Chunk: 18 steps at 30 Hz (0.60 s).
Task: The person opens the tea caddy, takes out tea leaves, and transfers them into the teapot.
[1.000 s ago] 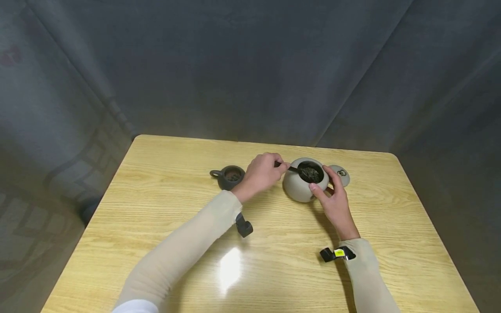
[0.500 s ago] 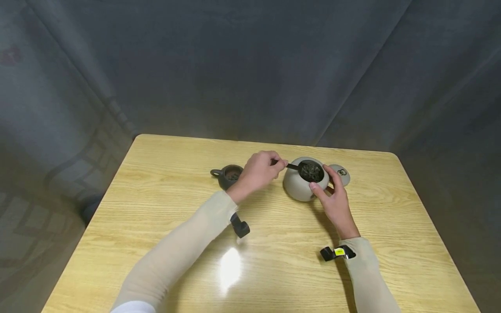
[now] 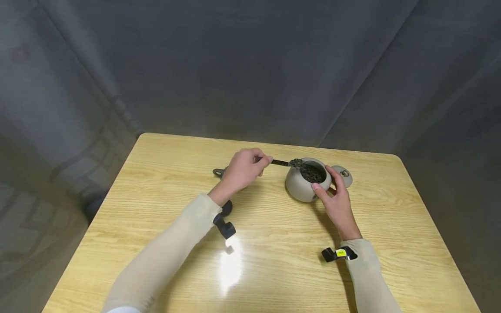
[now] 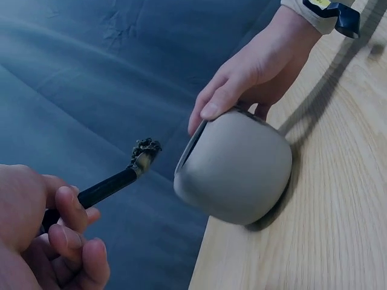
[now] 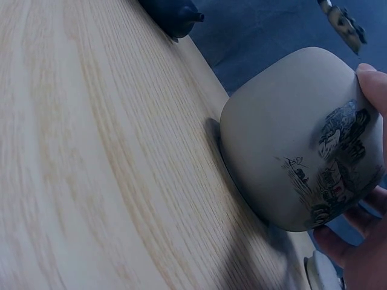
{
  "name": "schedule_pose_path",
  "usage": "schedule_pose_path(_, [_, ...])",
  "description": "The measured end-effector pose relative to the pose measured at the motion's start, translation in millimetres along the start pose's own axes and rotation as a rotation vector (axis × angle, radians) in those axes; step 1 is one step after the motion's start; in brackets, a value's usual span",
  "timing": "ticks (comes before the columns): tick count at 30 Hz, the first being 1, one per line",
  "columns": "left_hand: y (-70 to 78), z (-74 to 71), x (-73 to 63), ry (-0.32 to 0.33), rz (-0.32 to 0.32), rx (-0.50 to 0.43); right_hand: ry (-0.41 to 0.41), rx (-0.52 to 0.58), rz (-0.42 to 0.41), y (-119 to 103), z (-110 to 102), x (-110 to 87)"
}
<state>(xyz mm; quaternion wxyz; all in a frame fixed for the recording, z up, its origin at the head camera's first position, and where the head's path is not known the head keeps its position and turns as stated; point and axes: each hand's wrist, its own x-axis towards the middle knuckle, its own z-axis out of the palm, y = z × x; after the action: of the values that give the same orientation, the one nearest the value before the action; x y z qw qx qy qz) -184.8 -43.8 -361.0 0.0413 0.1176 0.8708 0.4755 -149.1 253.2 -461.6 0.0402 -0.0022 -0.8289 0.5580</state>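
My left hand (image 3: 244, 167) pinches the dark handle of a small tea scoop (image 3: 279, 162) between thumb and fingers. A heap of dark tea leaves (image 3: 296, 163) lies on the scoop's tip, by the left side of the jar's mouth in the head view. In the left wrist view the loaded tip (image 4: 145, 156) is apart from the jar. My right hand (image 3: 337, 202) grips the round grey tea jar (image 3: 299, 189) at its rim, thumb on the near side. More leaves (image 3: 312, 173) show inside. A painted landscape decorates the jar (image 5: 290, 133) in the right wrist view.
Behind the jar on the right lies its grey lid (image 3: 344, 176). A dark teapot (image 5: 172, 15) stands to the left; only its handle (image 3: 218, 172) shows past my left hand in the head view. A dark round thing (image 3: 226, 208) sits by my left wrist. Curtains surround the wooden table (image 3: 282, 261).
My left hand has moved left, drawing the scoop out of the jar with leaves heaped on it. It now covers most of the teapot. The right hand keeps its grip on the jar.
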Motion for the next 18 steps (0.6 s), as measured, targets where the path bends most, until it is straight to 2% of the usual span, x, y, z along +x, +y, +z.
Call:
schedule_pose_path(14, [-22.4,-27.6,-15.2,0.058,-0.069,-0.087,0.021,-0.008,-0.005,2.8,-5.3,0.1])
schedule_pose_path(18, [-33.5,-36.8,-21.1,0.077,-0.081,-0.091,0.025,-0.007,-0.022,2.6,-3.7,0.3])
